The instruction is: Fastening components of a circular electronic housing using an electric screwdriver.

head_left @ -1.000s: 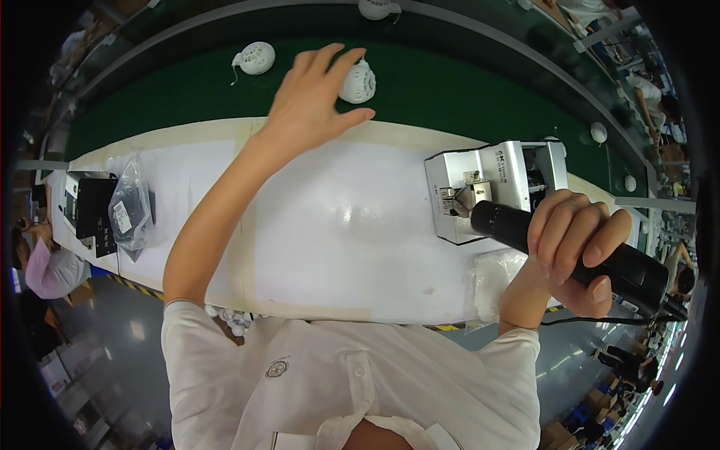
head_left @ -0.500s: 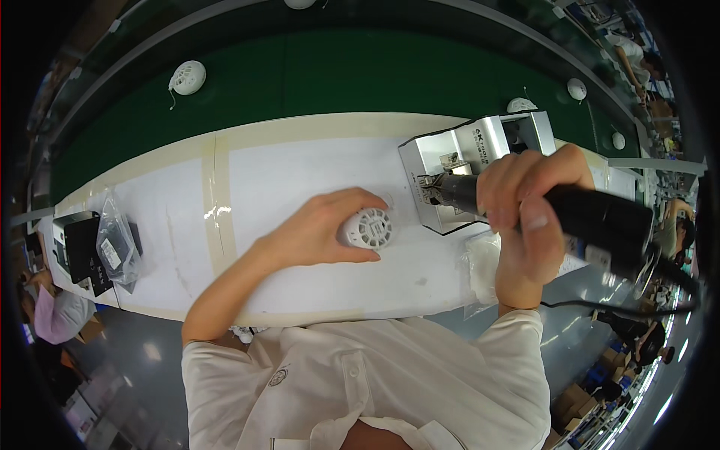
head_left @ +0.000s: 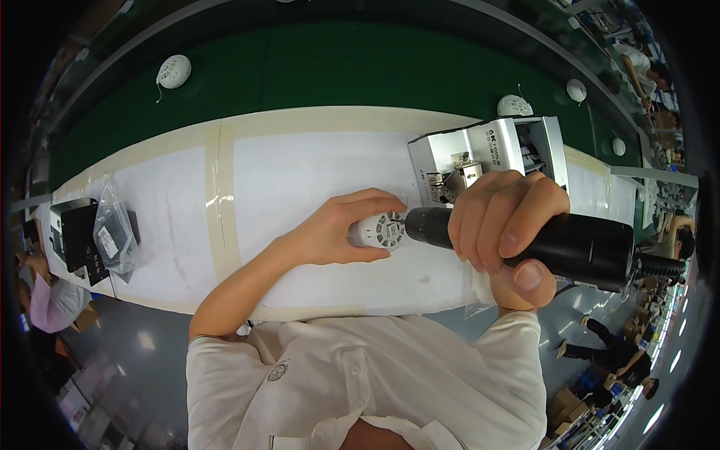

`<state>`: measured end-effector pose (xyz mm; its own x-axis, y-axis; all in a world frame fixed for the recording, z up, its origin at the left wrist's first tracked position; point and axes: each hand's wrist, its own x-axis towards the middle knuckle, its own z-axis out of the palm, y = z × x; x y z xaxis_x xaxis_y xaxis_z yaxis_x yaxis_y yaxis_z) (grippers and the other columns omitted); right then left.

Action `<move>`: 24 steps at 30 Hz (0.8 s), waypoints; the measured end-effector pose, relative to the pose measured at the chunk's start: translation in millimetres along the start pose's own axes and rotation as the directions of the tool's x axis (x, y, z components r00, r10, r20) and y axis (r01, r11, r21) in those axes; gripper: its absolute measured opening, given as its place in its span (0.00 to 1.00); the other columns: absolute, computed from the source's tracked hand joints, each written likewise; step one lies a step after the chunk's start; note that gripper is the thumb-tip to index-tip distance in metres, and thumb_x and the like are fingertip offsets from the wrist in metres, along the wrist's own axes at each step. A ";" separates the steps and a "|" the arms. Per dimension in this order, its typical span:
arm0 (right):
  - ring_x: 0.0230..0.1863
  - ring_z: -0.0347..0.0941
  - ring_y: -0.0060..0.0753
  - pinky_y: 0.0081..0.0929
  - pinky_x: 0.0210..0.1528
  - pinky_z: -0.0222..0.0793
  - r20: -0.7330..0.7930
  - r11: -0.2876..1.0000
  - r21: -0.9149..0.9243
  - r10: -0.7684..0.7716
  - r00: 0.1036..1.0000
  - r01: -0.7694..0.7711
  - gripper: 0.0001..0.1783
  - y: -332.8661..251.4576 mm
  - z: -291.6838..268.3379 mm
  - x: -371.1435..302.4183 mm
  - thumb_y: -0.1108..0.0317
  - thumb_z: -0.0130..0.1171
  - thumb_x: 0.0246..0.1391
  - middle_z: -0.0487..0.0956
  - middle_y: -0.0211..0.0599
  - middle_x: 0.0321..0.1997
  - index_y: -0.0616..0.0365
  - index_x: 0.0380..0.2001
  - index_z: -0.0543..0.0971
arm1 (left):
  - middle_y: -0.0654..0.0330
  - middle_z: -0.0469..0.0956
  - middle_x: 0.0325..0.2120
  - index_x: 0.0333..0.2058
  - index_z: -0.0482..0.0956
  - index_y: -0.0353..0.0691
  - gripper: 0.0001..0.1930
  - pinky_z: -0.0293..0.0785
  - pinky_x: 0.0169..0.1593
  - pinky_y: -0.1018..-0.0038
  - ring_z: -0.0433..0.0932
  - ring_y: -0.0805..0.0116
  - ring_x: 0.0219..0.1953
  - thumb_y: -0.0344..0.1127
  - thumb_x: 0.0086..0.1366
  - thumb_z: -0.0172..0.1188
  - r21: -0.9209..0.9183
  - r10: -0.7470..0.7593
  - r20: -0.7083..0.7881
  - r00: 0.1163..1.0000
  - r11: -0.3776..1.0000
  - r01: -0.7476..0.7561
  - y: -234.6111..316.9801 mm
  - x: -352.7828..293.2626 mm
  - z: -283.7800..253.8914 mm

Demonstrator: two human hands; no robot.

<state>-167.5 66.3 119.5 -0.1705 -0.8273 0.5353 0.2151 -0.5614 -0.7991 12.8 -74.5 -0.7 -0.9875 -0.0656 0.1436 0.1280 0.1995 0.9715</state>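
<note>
On the white tabletop my left hand (head_left: 341,229) is closed around a small round white plastic housing (head_left: 387,231), with thumb and fingers on opposite sides. Its slotted face is turned toward the right. My right hand (head_left: 502,229) grips a black electric screwdriver (head_left: 577,244), held roughly level and pointing left. The screwdriver's tip meets the edge of the housing's slotted face; whether it sits on a screw is too small to tell. Just beyond my right hand stands a silver metal screw feeder (head_left: 487,154), partly hidden by the hand and tool.
Beyond the table a green conveyor belt (head_left: 300,71) carries several round white devices, including one at the left (head_left: 174,71) with a cord. A black box (head_left: 75,236) and a clear plastic bag (head_left: 114,232) lie at the table's left end. Other people work on both sides.
The screwdriver has come away from the screw feeder and moved left and nearer, its tip now at the white housing. My left hand keeps its hold on the housing.
</note>
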 end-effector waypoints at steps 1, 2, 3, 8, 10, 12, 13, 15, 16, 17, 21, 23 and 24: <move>0.17 0.71 0.22 0.19 0.21 0.70 0.011 1.000 -0.001 0.002 1.000 -0.002 0.11 1.5 -1.2 -0.1 0.66 0.64 0.49 0.76 0.25 0.18 0.52 0.35 0.73 | 0.60 0.79 0.54 0.55 0.79 0.38 0.30 0.74 0.56 0.70 0.79 0.61 0.50 0.28 0.50 0.73 0.003 0.007 0.005 1.000 1.000 -0.007 -0.2 0.2 0.4; 0.17 0.71 0.22 0.19 0.21 0.70 0.011 1.000 0.000 0.003 1.000 -0.003 0.11 2.3 -0.9 -0.1 0.66 0.64 0.49 0.76 0.25 0.18 0.52 0.35 0.73 | 0.60 0.79 0.54 0.55 0.79 0.38 0.30 0.74 0.56 0.70 0.79 0.61 0.50 0.28 0.50 0.73 0.003 0.005 0.005 1.000 1.000 -0.005 -0.4 0.3 0.4; 0.17 0.71 0.22 0.20 0.21 0.70 -0.002 1.000 0.001 0.011 1.000 -0.011 0.11 2.9 -0.2 -0.3 0.66 0.64 0.49 0.76 0.25 0.18 0.52 0.35 0.73 | 0.60 0.79 0.54 0.55 0.79 0.38 0.30 0.74 0.56 0.71 0.79 0.61 0.50 0.27 0.50 0.73 0.004 0.002 0.005 1.000 1.000 -0.002 -0.5 0.4 0.2; 0.17 0.71 0.23 0.20 0.21 0.70 -0.036 0.999 0.005 0.033 0.999 -0.033 0.11 5.1 1.7 -0.4 0.66 0.64 0.49 0.76 0.25 0.18 0.52 0.35 0.73 | 0.60 0.79 0.53 0.54 0.79 0.38 0.29 0.74 0.55 0.71 0.79 0.62 0.49 0.27 0.50 0.73 0.010 -0.005 0.007 1.000 1.000 0.005 -0.3 1.1 -0.8; 0.16 0.71 0.23 0.20 0.21 0.70 -0.028 1.000 0.003 0.028 0.999 -0.028 0.11 5.4 1.3 -0.1 0.66 0.64 0.49 0.76 0.25 0.18 0.52 0.34 0.73 | 0.60 0.79 0.53 0.53 0.79 0.38 0.28 0.74 0.55 0.71 0.79 0.62 0.49 0.27 0.50 0.72 0.015 0.002 0.009 1.000 1.000 -0.002 -0.3 1.6 -1.0; 0.16 0.71 0.23 0.19 0.21 0.70 -0.022 1.000 0.003 0.026 0.999 -0.026 0.11 5.7 1.2 0.1 0.66 0.64 0.49 0.76 0.25 0.18 0.52 0.34 0.73 | 0.60 0.79 0.53 0.53 0.79 0.38 0.28 0.74 0.55 0.71 0.79 0.62 0.48 0.27 0.50 0.72 0.018 0.006 0.007 1.000 1.000 -0.006 -0.4 1.5 -1.3; 0.16 0.71 0.23 0.19 0.21 0.70 -0.016 1.000 0.002 0.026 1.000 -0.026 0.11 5.8 1.0 0.0 0.66 0.64 0.49 0.76 0.25 0.18 0.52 0.34 0.73 | 0.60 0.79 0.53 0.53 0.79 0.38 0.28 0.74 0.55 0.71 0.79 0.62 0.48 0.27 0.50 0.72 0.017 0.005 0.007 1.000 1.000 -0.005 -0.5 1.2 -1.6; 0.16 0.71 0.23 0.19 0.20 0.70 -0.002 1.000 0.000 0.026 1.000 -0.026 0.11 6.0 0.6 -0.4 0.66 0.64 0.49 0.76 0.25 0.18 0.52 0.34 0.73 | 0.60 0.79 0.53 0.53 0.79 0.38 0.28 0.74 0.55 0.71 0.79 0.61 0.48 0.27 0.50 0.72 0.015 0.004 0.006 1.000 1.000 -0.004 -0.7 0.4 -1.9; 0.16 0.71 0.23 0.19 0.20 0.70 0.005 1.000 -0.001 0.026 1.000 -0.026 0.11 6.5 0.7 -0.5 0.66 0.64 0.49 0.76 0.25 0.18 0.52 0.33 0.73 | 0.60 0.79 0.53 0.53 0.79 0.38 0.28 0.74 0.55 0.71 0.79 0.61 0.48 0.27 0.50 0.72 0.014 0.004 0.005 1.000 1.000 -0.004 -0.8 -0.2 -2.0; 0.16 0.71 0.23 0.19 0.20 0.70 0.005 1.000 -0.002 0.025 1.000 -0.025 0.11 6.3 0.9 -0.4 0.66 0.64 0.49 0.76 0.25 0.18 0.52 0.33 0.73 | 0.60 0.79 0.53 0.53 0.79 0.38 0.28 0.74 0.55 0.71 0.79 0.61 0.48 0.27 0.50 0.72 0.014 0.005 0.005 1.000 1.000 -0.005 -0.5 0.2 -2.0; 0.14 0.69 0.22 0.18 0.19 0.68 -0.037 1.000 -0.013 0.009 0.999 -0.010 0.11 8.0 3.8 -0.4 0.65 0.65 0.48 0.76 0.24 0.17 0.51 0.33 0.73 | 0.59 0.79 0.52 0.53 0.79 0.38 0.28 0.74 0.55 0.71 0.78 0.61 0.48 0.26 0.49 0.72 -0.016 0.003 0.006 1.000 1.000 -0.003 0.2 1.7 -1.7; 0.14 0.69 0.22 0.18 0.19 0.68 -0.030 1.000 -0.008 -0.006 1.000 0.005 0.11 12.3 6.2 -1.0 0.65 0.66 0.48 0.75 0.24 0.17 0.51 0.32 0.73 | 0.59 0.79 0.52 0.53 0.79 0.38 0.29 0.74 0.55 0.70 0.78 0.61 0.48 0.26 0.49 0.72 -0.020 -0.003 -0.002 1.000 1.000 0.003 -0.4 0.5 -2.9; 0.14 0.68 0.22 0.18 0.19 0.68 -0.025 1.000 -0.007 -0.022 0.999 0.022 0.11 14.6 7.4 -1.5 0.65 0.66 0.48 0.75 0.24 0.16 0.51 0.32 0.73 | 0.59 0.79 0.52 0.53 0.79 0.38 0.29 0.74 0.55 0.70 0.78 0.61 0.48 0.25 0.49 0.72 -0.025 -0.006 -0.005 1.000 1.000 0.006 -0.5 0.4 -3.7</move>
<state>-157.0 59.2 109.1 -0.1988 -0.8138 0.5461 0.2048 -0.5795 -0.7889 12.7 -78.3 -0.5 -0.9877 -0.0717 0.1390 0.1248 0.1749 0.9766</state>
